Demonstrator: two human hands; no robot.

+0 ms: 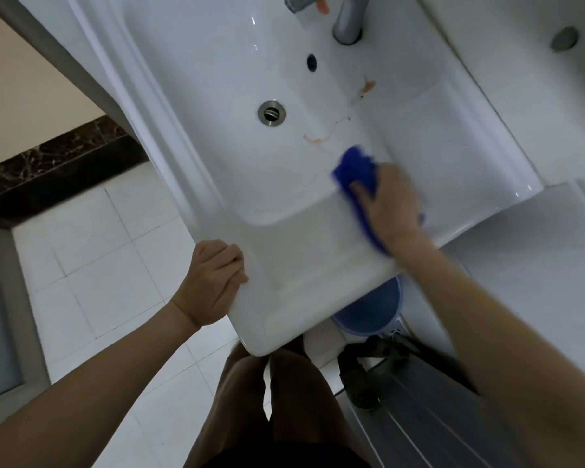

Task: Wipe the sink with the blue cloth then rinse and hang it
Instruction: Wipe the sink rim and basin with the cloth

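Observation:
The white ceramic sink (318,265) fills the middle of the view, with its drain (271,113) in the basin. Orange-red stains (314,138) streak the basin's right slope, and another smear (368,86) lies higher up. My right hand (390,204) presses the blue cloth (355,168) against the basin's right wall, just below the stains; part of the cloth trails under my wrist. My left hand (217,282) grips the sink's near left edge, fingers curled over the rim. The hand and cloth are motion-blurred.
A grey tap (347,21) stands at the top, with an overflow hole (312,62) below it. A second basin with a drain (564,38) lies at the top right. Under the sink sit a blue bucket (368,312) and a dark object (368,366). White floor tiles (115,265) spread left.

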